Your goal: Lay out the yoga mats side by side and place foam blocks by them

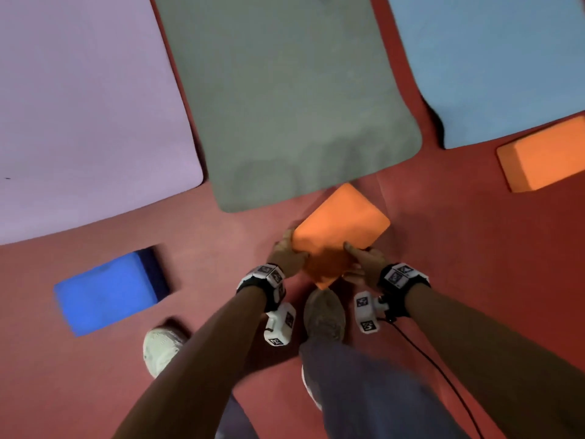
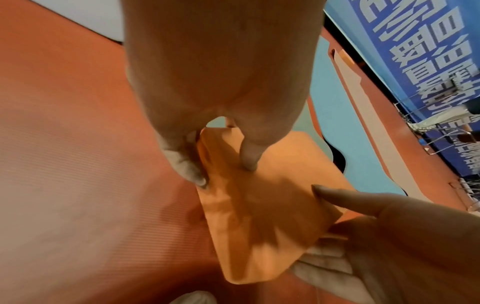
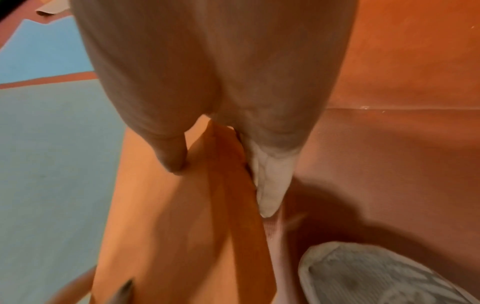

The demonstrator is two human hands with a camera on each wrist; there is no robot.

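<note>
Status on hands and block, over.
Left hand and right hand both grip orange block, just short of grey mat. Nothing in the way.

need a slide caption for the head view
Both hands hold an orange block at the grey mat's end, lilac and blue mats alongside.

Landmark: grey-green mat (image 1: 294,99).
- Near edge: held orange block (image 1: 340,223) fills the gap above the floor, both hands on it; grey shoe (image 1: 324,315) just behind.
- Near-left: bare red floor (image 1: 228,248) open as far as blue block (image 1: 107,293).
- Near-right: open floor strip, bounded by second orange block (image 1: 544,156).
- Flanks: narrow floor strips beside lilac mat (image 1: 82,106) and blue mat (image 1: 493,64).
</note>
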